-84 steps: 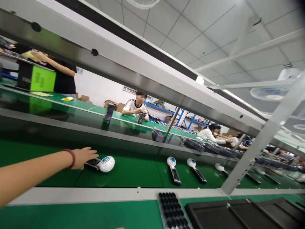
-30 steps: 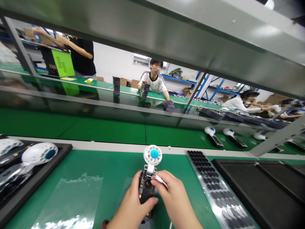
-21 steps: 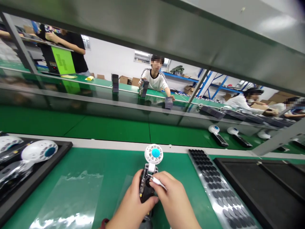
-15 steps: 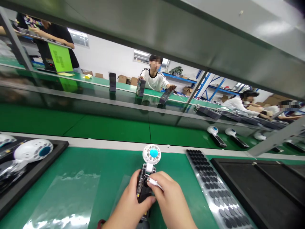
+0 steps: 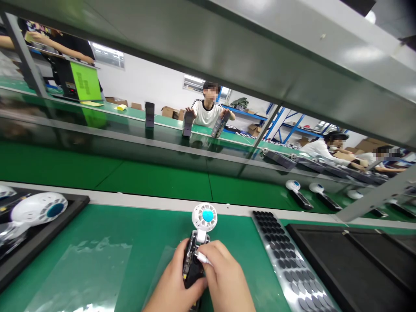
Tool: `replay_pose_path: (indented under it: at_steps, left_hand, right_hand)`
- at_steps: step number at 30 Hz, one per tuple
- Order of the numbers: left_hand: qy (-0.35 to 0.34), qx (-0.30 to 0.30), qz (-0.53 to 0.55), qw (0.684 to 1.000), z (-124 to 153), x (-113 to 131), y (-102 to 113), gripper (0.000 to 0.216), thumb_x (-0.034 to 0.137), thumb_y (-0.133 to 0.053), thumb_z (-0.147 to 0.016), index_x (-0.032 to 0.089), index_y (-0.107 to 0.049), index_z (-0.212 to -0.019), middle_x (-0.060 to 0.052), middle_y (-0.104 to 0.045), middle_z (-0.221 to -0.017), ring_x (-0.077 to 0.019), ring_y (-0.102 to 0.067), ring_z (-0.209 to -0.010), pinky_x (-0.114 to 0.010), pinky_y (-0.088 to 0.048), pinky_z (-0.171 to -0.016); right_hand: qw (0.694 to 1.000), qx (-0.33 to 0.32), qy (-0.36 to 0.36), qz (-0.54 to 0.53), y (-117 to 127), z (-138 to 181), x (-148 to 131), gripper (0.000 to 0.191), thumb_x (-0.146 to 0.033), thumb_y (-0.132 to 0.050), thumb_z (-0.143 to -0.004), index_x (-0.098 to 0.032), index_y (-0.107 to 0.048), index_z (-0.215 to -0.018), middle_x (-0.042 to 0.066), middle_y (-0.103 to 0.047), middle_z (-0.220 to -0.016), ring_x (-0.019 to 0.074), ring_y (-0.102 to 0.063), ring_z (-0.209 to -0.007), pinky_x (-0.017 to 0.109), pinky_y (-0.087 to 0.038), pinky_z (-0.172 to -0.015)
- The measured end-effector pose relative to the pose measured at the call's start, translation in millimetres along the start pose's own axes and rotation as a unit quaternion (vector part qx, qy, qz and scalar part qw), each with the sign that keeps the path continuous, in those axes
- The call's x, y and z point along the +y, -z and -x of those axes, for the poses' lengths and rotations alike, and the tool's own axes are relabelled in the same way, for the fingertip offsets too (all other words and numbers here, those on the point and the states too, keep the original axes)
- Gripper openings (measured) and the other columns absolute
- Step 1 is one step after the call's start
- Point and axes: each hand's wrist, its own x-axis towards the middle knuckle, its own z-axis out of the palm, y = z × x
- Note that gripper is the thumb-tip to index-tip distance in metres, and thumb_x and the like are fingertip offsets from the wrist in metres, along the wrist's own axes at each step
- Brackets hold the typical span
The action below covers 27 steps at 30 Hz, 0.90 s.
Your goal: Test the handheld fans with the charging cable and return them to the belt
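My left hand (image 5: 177, 277) wraps round a black-bodied handheld device (image 5: 194, 273), thumb across its lower end. The device has a white, round, vented head (image 5: 204, 217) with a blue centre, pointing away from me. My right hand (image 5: 224, 275) pinches a small white cable plug (image 5: 203, 258) at the device's upper body. Whether the plug is seated in it cannot be made out. Under my hands, the lower body of something dark is mostly hidden.
At left, a black tray (image 5: 73, 208) holds similar devices. A clear plastic sheet (image 5: 84, 277) lies beside it. On the right are a strip of round black pads (image 5: 282, 247) and a black divided tray (image 5: 325, 251). Beyond runs a green conveyor (image 5: 162, 177) with devices; co-workers sit opposite.
The view has shifted slightly. My hands and the device stay together, with the plug still at its body. Across the line, a co-worker has tipped a dark block more upright.
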Motion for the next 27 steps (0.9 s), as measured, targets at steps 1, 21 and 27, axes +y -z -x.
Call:
replay_pose_path:
  at_steps: [1, 21, 27]
  left_hand:
    - [0.0, 0.013, 0.001, 1.0, 0.2, -0.4, -1.2, 0.062, 0.027, -0.053, -0.059, 0.012, -0.037, -0.117, -0.013, -0.056, -0.11, -0.0252, -0.053, -0.097, -0.033, -0.04, -0.086]
    - [-0.023, 0.031, 0.014, 0.999, 0.7, -1.9, -5.4, 0.058, 0.024, -0.049, -0.056, 0.015, -0.039, -0.113, -0.011, -0.058, -0.105, -0.0248, -0.054, -0.095, -0.032, -0.041, -0.082]
    - [-0.033, 0.018, 0.011, 0.999, 0.9, -0.1, -4.0, 0.057, 0.025, -0.049, -0.059, 0.013, -0.037, -0.114, -0.013, -0.056, -0.11, -0.0248, -0.055, -0.095, -0.032, -0.042, -0.081]
  right_hand:
    - [1.0, -0.006, 0.005, 0.001, 0.3, -0.3, 0.8, 0.03, -0.004, -0.035, -0.075, -0.023, -0.057, -0.083, 0.002, -0.055, -0.083, 0.0137, -0.056, -0.07, 0.022, -0.043, -0.064]
    - [0.999, -0.023, 0.005, -0.041, 4.9, -2.0, 3.5, 0.02, -0.012, -0.039, -0.079, -0.022, -0.055, -0.076, 0.001, -0.056, -0.077, 0.0126, -0.054, -0.071, 0.02, -0.04, -0.063]
    - [0.999, -0.034, 0.006, 0.015, 4.0, -2.0, 4.2, 0.022, -0.011, -0.037, -0.077, -0.022, -0.056, -0.079, 0.002, -0.057, -0.079, 0.0156, -0.055, -0.07, 0.024, -0.041, -0.063]
